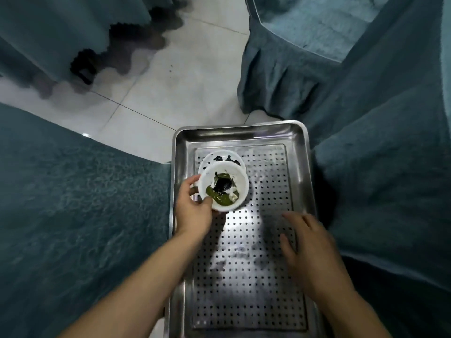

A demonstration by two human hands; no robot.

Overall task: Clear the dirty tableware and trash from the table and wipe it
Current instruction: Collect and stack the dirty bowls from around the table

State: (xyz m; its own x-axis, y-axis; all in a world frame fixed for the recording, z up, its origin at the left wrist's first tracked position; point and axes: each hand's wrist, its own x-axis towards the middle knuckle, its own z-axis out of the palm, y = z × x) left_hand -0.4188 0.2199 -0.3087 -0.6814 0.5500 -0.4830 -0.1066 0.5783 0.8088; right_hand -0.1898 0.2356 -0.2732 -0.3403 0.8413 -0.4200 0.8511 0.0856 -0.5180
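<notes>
Tiled floor, teal-draped chairs around steel tray (pixel 299 152). Left hand (pixel 194 211) fingers pinching dirty bowl (pixel 223 186) rim, over plate (pixel 220 158) at tray's far-left. Right hand (pixel 310 250) fingers spread, tray's near-right.

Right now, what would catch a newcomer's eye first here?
The shiny perforated metal tray fills the middle. At its far left, the left hand grips a white bowl smeared green and black, above a dirty white plate. The right hand hovers open over the tray's right side.

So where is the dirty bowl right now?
Head view: the dirty bowl is over the steel tray's far-left part, gripped by the left hand, overlapping a white plate.
</notes>
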